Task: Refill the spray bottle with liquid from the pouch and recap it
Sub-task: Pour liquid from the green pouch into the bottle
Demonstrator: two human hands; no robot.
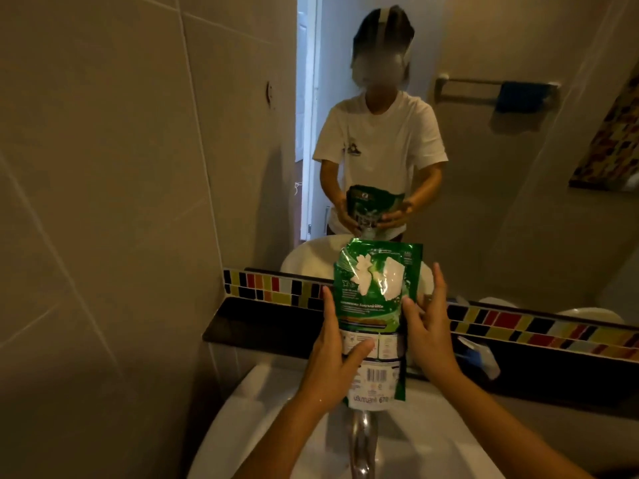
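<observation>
mirror (449, 167): fixed above the basin; the person in a white shirt is reflected with the pouch held in both hands. something pale is glimpsed under the pouch in the reflection, too blurred to be named.

sink (262, 423): white, directly below the hands; any spill would be caught here, so pouring is best kept over it.

ledge (262, 326): dark shelf between sink and mirror, backed by a strip of coloured tiles.

pouch (375, 305): green refill pack, held upright over the sink in front of the mirror, printed back and barcode turned to the wearer. its upper part looks crinkled and slack. whether the top has been opened cannot be told.

left hand (332, 371): closed on the pouch's lower left edge, thumb laid across the white label, fingers behind.

right hand (430, 333): fingers spread and straight, only the thumb seen against the pouch's right edge; a loose steadying hold is judged.

tap (361, 444): metal, under the pouch's base.

blue-and-white object (479, 357): lying on the ledge to the right; possibly the sprayer head, not certain.

spray bottle: not clearly seen. it should be located and stood steady before the pouch is tipped; the base should be supported and the pouring corner guided slowly.
</observation>
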